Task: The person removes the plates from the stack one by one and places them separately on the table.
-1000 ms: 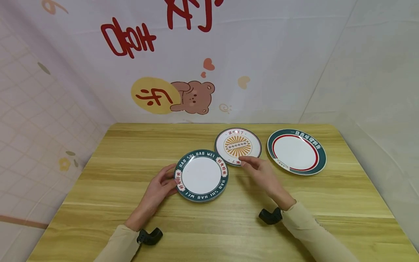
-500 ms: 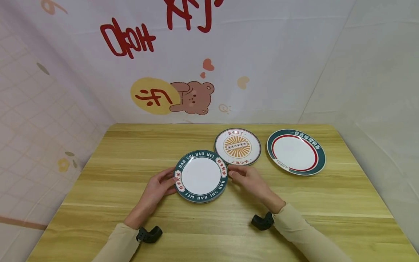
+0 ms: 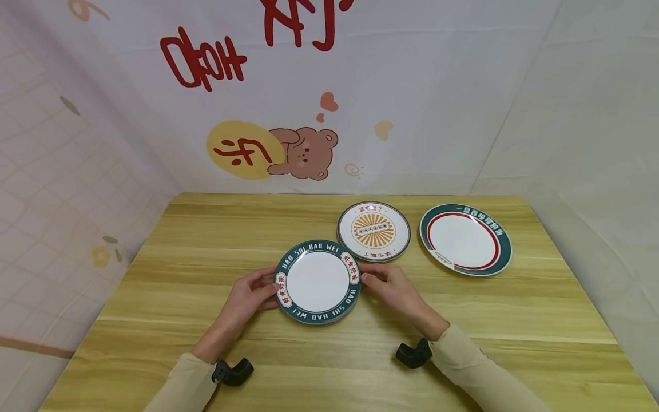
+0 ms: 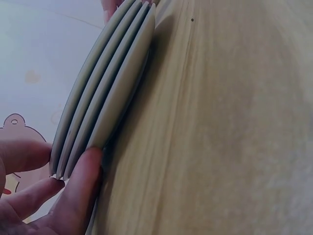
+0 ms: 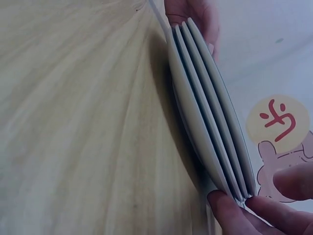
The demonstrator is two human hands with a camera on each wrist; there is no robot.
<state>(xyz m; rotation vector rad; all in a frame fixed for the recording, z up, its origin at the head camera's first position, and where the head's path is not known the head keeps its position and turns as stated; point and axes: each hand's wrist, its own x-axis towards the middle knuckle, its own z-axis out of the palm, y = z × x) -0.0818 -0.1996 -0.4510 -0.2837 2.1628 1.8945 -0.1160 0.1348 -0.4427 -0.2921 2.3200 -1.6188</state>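
Observation:
A stack of several plates (image 3: 316, 283) lies between my two hands in the head view; the top one is white with a dark green lettered rim. My left hand (image 3: 249, 298) grips its left edge, and the left wrist view shows the layered rims (image 4: 95, 98) between the fingers. At the opposite edge my right hand (image 3: 395, 293) holds the stack, its fingertips (image 5: 226, 208) right at the rims in the right wrist view. The lowest plate sits close over the wooden table (image 3: 329, 372).
Behind the stack lies a white plate (image 3: 350, 229) with an orange sunburst. Farther right is a larger plate (image 3: 463, 239) with a green rim and red ring. A printed cloth wall (image 3: 427, 86) rises at the table's back edge.
My right hand has come from beside the sunburst plate down and left to the stack's right edge. The stack has since shifted slightly toward me; my left hand stays on its left edge.

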